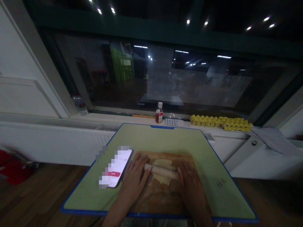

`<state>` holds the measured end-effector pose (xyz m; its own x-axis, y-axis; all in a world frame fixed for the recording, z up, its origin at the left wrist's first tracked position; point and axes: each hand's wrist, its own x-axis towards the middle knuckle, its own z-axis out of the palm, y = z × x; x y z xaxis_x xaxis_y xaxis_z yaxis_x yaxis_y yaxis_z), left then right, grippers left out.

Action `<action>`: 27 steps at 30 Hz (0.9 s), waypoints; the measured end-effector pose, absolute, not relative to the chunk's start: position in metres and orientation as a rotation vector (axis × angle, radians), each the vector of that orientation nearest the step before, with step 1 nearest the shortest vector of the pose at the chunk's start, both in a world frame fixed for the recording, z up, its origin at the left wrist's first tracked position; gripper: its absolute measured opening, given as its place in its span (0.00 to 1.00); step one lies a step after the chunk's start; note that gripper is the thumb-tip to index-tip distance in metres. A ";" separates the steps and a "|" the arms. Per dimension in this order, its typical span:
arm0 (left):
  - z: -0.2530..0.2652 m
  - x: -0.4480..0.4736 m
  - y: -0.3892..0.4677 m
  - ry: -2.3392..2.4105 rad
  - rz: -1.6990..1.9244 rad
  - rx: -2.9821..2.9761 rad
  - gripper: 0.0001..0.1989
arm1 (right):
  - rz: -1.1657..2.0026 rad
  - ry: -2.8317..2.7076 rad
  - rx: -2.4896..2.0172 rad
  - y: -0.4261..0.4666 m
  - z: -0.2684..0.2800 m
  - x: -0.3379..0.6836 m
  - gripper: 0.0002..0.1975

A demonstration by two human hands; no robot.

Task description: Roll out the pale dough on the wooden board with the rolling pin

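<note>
A light wooden rolling pin lies slightly slanted across a thin, uneven sheet of dough. Beneath the dough is a brown wooden board. My left hand covers the pin's left end, its thumb against the wood and its fingers reaching over. Over the right end, my right hand is laid with its thumb beside the pin and a ring on one finger. Both ends of the pin are hidden beneath my hands. Dough shows on the far and near sides of the pin.
The board rests on a green, blue-edged table. A lit phone, partly pixelated, lies left of my left hand. On the windowsill stand a small bottle of reddish liquid, yellow egg cartons and a clear plastic bottle.
</note>
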<state>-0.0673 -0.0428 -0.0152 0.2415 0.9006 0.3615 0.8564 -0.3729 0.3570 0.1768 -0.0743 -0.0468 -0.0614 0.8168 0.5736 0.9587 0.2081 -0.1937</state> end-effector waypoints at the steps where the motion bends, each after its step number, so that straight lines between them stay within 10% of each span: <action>1: -0.014 -0.069 -0.045 1.704 0.789 2.410 0.22 | -0.314 -1.922 -1.659 -0.075 -0.047 0.177 0.23; 27: 0.012 -0.061 -0.008 1.850 0.670 2.552 0.31 | -0.436 -2.067 -1.785 -0.049 -0.016 0.196 0.23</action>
